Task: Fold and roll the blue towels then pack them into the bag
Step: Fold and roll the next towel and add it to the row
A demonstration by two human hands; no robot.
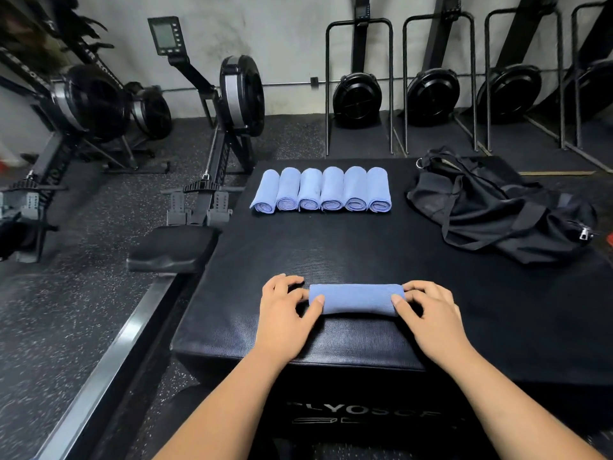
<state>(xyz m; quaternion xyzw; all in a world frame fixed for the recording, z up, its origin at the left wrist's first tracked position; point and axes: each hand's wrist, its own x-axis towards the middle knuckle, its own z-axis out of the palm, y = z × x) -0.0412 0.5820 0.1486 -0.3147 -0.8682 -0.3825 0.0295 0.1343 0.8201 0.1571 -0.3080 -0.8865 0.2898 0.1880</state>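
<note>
Near edge of the black padded vinyl box (331, 254): one light-blue cloth towel roll (356, 298) lies crosswise on the top, resting flat. We note the left hand (285, 310) at its left end and the right hand (428, 313) at its right end. Both hands curl round the roll, with the fingers bent over the far side and the thumbs laid on the near face. We cannot tell whether they press it down.

Far side of the box top, left of centre: a row of six rolled light-blue towels (321, 190), side by side and touching, spiral ends turned toward us. The row is well apart from the roll in hand.

Far right of the box top: a black fabric duffel bag (497, 207), slumped and creased, with its straps lying loose. A metal zip pull (584, 233) shows at its right end.

Left of the box: a black rowing machine (229, 104) on the speckled rubber floor (66, 310), with its moulded black seat (172, 247) just beside the box edge. We also record more black rowers (431, 91) stood upright against the back wall.
</note>
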